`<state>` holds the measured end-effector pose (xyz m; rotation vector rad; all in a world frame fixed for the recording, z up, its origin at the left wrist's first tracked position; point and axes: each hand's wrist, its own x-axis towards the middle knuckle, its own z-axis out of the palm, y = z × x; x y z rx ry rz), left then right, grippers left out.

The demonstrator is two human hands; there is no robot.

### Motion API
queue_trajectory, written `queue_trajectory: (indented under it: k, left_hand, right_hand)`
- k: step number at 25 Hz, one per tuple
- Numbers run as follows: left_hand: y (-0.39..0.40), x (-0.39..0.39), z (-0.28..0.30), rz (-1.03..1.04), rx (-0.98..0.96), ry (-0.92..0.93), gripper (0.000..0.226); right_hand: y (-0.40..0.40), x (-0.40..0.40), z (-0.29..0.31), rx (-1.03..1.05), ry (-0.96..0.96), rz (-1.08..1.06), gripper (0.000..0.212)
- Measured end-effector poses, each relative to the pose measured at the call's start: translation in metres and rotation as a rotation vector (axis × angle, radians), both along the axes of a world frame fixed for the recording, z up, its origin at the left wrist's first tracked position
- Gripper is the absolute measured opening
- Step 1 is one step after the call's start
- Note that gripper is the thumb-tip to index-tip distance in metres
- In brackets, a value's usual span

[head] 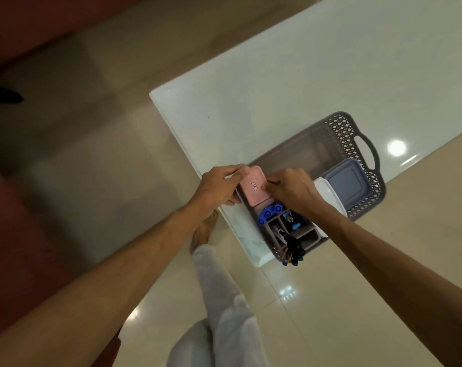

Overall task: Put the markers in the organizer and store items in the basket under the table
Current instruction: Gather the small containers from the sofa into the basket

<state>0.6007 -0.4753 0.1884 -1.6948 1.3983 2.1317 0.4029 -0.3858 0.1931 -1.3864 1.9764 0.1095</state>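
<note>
A grey lattice basket [357, 133] sits on the white table [290, 75] at its near corner. Inside it stands a pinkish organizer [304, 233] with several markers [293, 250] poking out of its near end. A blue toy car [269, 211] lies beside the organizer. A pink box [253, 188] is at the basket's near-left end. My left hand [219, 185] grips its left side and my right hand [290, 189] pinches its right edge. A blue-grey lidded box [346, 184] and a white container [327, 194] lie further right in the basket.
The table corner juts over a glossy beige tiled floor [330, 300]. My leg in white trousers [224, 313] and a bare foot [202, 231] are below the table edge. A dark red sofa [12, 234] fills the left side.
</note>
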Motion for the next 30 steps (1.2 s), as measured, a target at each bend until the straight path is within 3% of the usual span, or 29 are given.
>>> queue_trajectory:
  k: [4,9,14,18,20,22,24,30]
  left_hand:
    - [0.022,0.005,0.001,0.122,-0.035,-0.034,0.039]
    - [0.085,0.043,0.031,0.358,0.041,-0.061,0.041]
    - [0.169,0.041,0.066,0.633,0.049,-0.053,0.026]
    - [0.209,0.01,0.065,0.78,0.057,0.003,0.023]
    - [0.2,-0.002,0.062,0.78,-0.047,0.013,0.038]
    - [0.184,-0.018,0.052,0.784,-0.053,0.009,0.049]
    - [0.18,-0.033,0.034,0.809,-0.014,0.051,0.044]
    - [0.189,-0.049,0.021,0.995,-0.172,0.118,0.024]
  right_hand:
    - [0.0,0.001,0.0,0.019,-0.033,0.05,0.026]
    - [0.011,-0.039,0.057,-0.275,-0.005,-0.176,0.032]
    - [0.052,-0.113,0.099,-0.248,0.059,-0.34,0.035]
    - [0.073,-0.16,0.103,-0.187,-0.479,-0.962,0.019]
    - [0.069,-0.178,0.097,-0.159,-0.559,-1.071,0.017]
    - [0.059,-0.195,0.086,-0.108,-0.582,-1.048,0.033]
    - [0.05,-0.21,0.066,-0.016,-0.629,-1.006,0.042]
    - [0.057,-0.239,0.044,-0.004,-0.584,-0.751,0.02]
